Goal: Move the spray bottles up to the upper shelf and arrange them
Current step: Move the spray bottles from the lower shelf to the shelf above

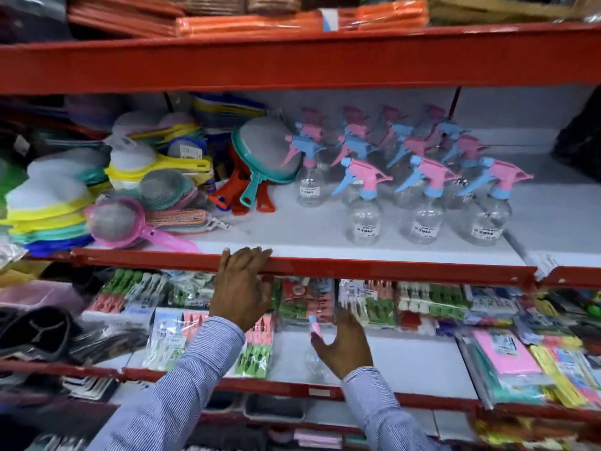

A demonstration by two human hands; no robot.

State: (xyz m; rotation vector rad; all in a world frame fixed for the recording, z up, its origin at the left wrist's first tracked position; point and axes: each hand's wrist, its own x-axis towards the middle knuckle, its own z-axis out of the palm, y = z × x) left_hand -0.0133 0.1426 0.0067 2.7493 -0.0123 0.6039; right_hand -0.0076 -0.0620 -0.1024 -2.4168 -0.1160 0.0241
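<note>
Several clear spray bottles [422,219] with pink and blue trigger heads stand in rows on the right half of the upper white shelf [260,242]. One more clear spray bottle [313,359] with a pink and blue head stands on the lower shelf [406,356]. My right hand [344,346] is beside that bottle on its right, fingers spread upward and thumb against its neck, not closed around it. My left hand [240,288] lies flat over the red front edge [390,270] of the upper shelf, fingers apart, holding nothing.
Stacks of coloured plastic strainers [130,190] fill the left half of the upper shelf. Packs of clothes pegs [374,302] and other packaged goods [507,356] crowd the lower shelf. Orange packs [292,21] lie on the top shelf above a red beam [292,60].
</note>
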